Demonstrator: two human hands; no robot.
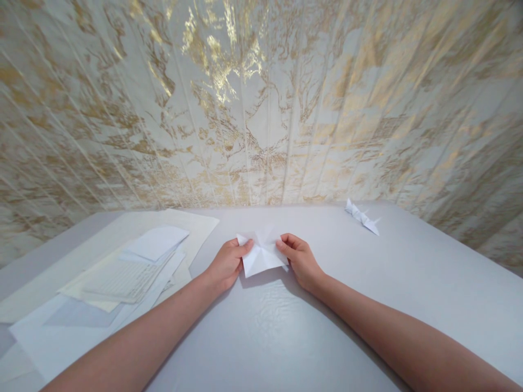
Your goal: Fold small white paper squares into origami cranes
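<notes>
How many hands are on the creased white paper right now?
2: the left hand grips the creased white paper at its left side, and the right hand holds its right side. Some fingers are hidden; no other hand shows.

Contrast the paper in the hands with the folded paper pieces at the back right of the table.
The held sheet is spread broad; the folded pieces are compact and pointed. The left hand and right hand grip the held sheet, while the folded pieces lie untouched on the table. Both are white paper.
</notes>
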